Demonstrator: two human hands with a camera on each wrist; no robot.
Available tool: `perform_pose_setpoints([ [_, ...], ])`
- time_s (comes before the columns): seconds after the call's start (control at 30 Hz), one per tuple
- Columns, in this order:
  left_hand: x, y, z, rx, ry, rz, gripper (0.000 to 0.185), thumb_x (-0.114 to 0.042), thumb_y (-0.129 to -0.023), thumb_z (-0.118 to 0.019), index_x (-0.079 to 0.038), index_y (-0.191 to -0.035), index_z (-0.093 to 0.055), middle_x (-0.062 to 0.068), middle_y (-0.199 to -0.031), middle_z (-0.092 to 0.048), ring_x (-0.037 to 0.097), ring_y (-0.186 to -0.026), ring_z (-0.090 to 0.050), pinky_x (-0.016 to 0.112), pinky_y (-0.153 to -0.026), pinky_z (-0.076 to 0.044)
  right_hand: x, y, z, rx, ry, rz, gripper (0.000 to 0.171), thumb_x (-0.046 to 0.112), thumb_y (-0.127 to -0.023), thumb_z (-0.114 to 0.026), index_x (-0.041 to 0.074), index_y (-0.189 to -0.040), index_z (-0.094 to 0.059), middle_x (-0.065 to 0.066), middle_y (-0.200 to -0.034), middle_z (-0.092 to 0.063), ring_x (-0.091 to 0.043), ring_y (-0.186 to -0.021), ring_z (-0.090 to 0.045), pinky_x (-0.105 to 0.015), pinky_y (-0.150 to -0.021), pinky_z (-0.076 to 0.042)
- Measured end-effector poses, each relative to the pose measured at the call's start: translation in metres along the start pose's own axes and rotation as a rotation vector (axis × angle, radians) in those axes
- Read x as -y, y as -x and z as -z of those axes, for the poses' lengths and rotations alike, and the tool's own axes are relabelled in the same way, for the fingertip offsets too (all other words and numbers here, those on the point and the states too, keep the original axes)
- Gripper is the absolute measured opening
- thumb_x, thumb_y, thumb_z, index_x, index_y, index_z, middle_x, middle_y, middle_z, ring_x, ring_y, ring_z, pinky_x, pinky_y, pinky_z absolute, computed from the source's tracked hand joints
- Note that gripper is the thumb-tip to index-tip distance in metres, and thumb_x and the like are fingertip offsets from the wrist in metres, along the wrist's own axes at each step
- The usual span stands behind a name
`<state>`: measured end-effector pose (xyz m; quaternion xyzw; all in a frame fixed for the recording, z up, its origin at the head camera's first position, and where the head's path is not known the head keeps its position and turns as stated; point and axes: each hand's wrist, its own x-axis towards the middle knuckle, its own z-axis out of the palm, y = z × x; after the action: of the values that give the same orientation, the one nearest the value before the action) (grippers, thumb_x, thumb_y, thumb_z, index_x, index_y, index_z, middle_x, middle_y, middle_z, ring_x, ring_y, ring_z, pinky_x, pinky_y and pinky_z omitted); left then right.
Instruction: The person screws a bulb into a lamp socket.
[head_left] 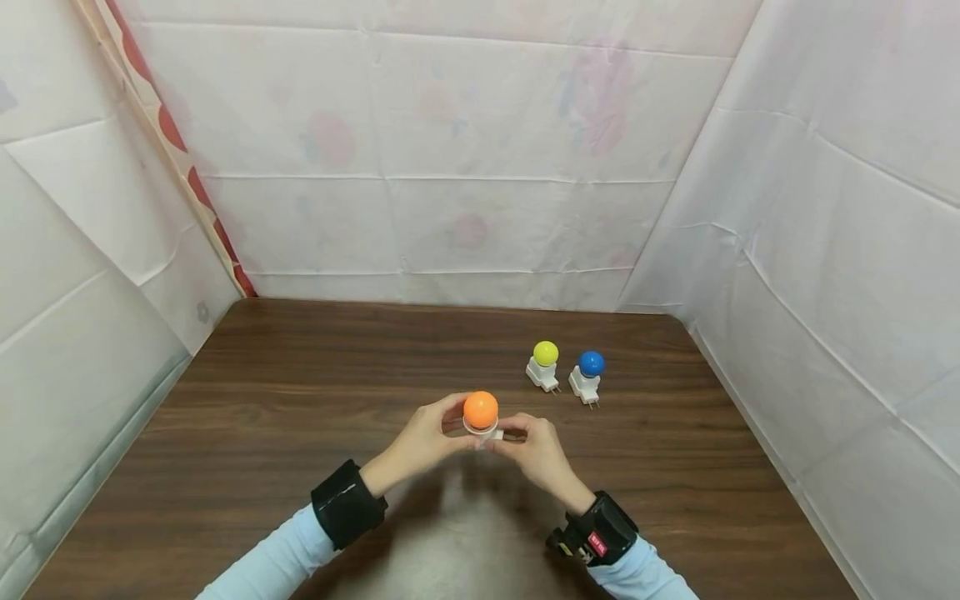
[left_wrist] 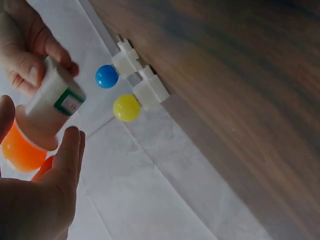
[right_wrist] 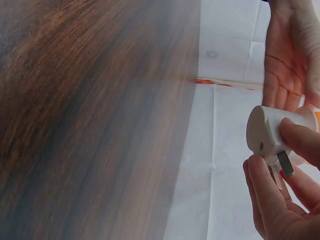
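The orange-bulbed plug light point(head_left: 481, 412) was held above the counter point(head_left: 300, 392), between both hands. The left hand point(head_left: 422, 442) curled its fingers point(left_wrist: 67, 155) round the bulb; the right hand point(head_left: 534, 450) pinched the white base, fingers point(right_wrist: 265, 190) by the prongs. The yellow light point(head_left: 544, 363) and blue light point(head_left: 588, 373) stood well apart behind.

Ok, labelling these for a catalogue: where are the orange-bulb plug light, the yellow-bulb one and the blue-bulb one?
Orange-bulb plug light point(head_left: 481, 409), head view, on the bulb.
Yellow-bulb plug light point(head_left: 545, 353), head view, on the bulb.
Blue-bulb plug light point(head_left: 591, 363), head view, on the bulb.
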<state>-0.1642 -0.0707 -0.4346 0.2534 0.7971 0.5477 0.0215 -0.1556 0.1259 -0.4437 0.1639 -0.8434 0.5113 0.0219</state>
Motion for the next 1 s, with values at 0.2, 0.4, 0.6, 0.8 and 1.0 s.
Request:
perform_pose_setpoints([
  [0.2,0.006,-0.002,-0.003,0.005,0.08,0.025,0.054,-0.012,-0.079,-0.071,0.004,-0.126,-0.049,0.022,-0.12,-0.058,0.03,-0.106,-0.06,0.025,-0.085,-0.052,-0.009,-0.002,-0.001,-0.027,0.012,0.021,0.025,0.012,-0.073,-0.076,0.003,-0.095,-0.071,-0.011,-0.093,-0.068,-0.022,-0.085,-0.067,-0.018,-0.07,-0.054],
  [0.4,0.012,-0.011,-0.003,0.013,0.061,0.016,0.049,-0.01,-0.08,-0.07,0.004,-0.123,-0.052,0.022,-0.119,-0.059,0.03,-0.105,-0.061,0.027,-0.083,-0.053,-0.011,-0.007,0.001,-0.026,0.129,0.016,0.025,0.017,-0.073,-0.077,0.006,-0.094,-0.072,-0.008,-0.092,-0.071,-0.017,-0.082,-0.067,-0.019,-0.067,-0.054],
  [0.6,0.025,-0.042,0.001,0.008,0.004,0.013,0.047,-0.005,-0.078,-0.07,0.004,-0.121,-0.054,0.022,-0.119,-0.059,0.032,-0.105,-0.061,0.033,-0.084,-0.053,-0.017,-0.036,0.006,-0.078,0.308,0.023,0.018,0.016,-0.071,-0.078,0.009,-0.087,-0.073,-0.001,-0.081,-0.071,-0.013,-0.073,-0.062,-0.024,-0.063,-0.047],
  [0.8,0.05,-0.082,0.003,0.029,-0.016,0.04,0.044,-0.002,-0.075,-0.073,0.001,-0.117,-0.059,0.018,-0.115,-0.063,0.028,-0.104,-0.062,0.035,-0.085,-0.053,-0.031,-0.071,0.004,-0.102,0.432,0.014,0.008,0.011,-0.07,-0.077,0.007,-0.076,-0.072,-0.002,-0.065,-0.067,-0.008,-0.058,-0.049,-0.025,-0.055,-0.037],
  [1.0,0.073,-0.111,-0.001,0.08,-0.028,0.087,0.045,-0.002,-0.074,-0.073,-0.001,-0.117,-0.06,0.015,-0.115,-0.063,0.026,-0.106,-0.061,0.037,-0.09,-0.05,-0.05,-0.09,-0.002,-0.165,0.462,-0.044,0.007,0.007,-0.068,-0.077,0.004,-0.07,-0.071,-0.004,-0.065,-0.067,-0.013,-0.059,-0.055,-0.025,-0.052,-0.04],
])
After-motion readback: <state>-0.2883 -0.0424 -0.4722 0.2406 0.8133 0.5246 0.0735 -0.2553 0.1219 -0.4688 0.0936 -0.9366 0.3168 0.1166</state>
